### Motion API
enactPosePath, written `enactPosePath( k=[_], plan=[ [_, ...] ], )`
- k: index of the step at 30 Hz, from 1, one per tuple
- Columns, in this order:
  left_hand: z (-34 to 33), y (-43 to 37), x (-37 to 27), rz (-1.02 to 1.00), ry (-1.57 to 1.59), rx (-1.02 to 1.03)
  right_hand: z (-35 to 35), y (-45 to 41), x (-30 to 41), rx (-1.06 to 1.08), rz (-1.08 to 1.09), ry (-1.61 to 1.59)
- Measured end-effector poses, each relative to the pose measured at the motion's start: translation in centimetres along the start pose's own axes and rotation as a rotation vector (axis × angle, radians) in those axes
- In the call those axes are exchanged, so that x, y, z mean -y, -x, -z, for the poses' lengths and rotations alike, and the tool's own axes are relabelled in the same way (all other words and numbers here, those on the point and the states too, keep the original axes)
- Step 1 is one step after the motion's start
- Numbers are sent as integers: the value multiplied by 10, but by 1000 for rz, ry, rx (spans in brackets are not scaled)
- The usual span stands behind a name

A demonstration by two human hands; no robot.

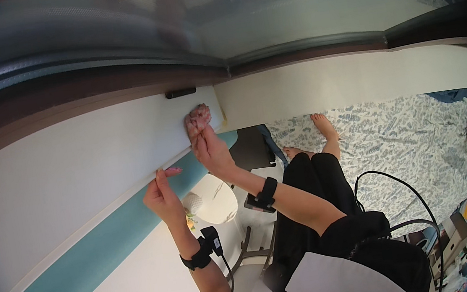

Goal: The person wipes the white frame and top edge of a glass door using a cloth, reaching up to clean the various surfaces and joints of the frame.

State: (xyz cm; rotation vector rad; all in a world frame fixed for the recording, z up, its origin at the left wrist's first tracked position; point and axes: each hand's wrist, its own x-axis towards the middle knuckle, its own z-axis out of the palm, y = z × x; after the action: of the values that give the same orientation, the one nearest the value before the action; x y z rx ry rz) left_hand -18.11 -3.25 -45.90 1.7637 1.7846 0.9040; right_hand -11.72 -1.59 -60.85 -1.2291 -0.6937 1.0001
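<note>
My right hand presses a crumpled pink and white cloth onto the white windowsill, close to its inner corner. Lower and to the left, my left hand is at the sill's front edge. A small pink object sticks out between its thumb and fingers; what it is cannot be made out. Just beyond the cloth, a short black cylindrical piece lies against the brown window frame.
A glass window rises above the sill. Below run a teal wall band, a round white table and a chair. My bare feet rest on a leaf-patterned bedsheet. A black cable loops at my right.
</note>
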Motion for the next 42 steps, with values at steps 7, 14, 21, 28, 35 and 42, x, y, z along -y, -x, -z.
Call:
enactPosePath(
  k=[7, 14, 21, 28, 35, 42],
  plan=[
    [5, 4, 3, 22, -38, -9, 4, -52, -57, 81, -56, 39],
    [10, 7, 5, -16, 24, -36, 4, -69, -81, 59, -111, 82],
    [9, 1, -1, -40, -53, -102, 6, -81, -97, 125, -111, 196],
    [8, -3, 0, -31, 24, -81, 0, -55, -39, 12, 19, 276],
    [11, -2, 1, 29, 45, -61, -5, -3, 20, 140, 33, -50],
    [10, 0, -4, 66, 66, -30, -8, -32, -9, 25, 231, -5]
  ],
)
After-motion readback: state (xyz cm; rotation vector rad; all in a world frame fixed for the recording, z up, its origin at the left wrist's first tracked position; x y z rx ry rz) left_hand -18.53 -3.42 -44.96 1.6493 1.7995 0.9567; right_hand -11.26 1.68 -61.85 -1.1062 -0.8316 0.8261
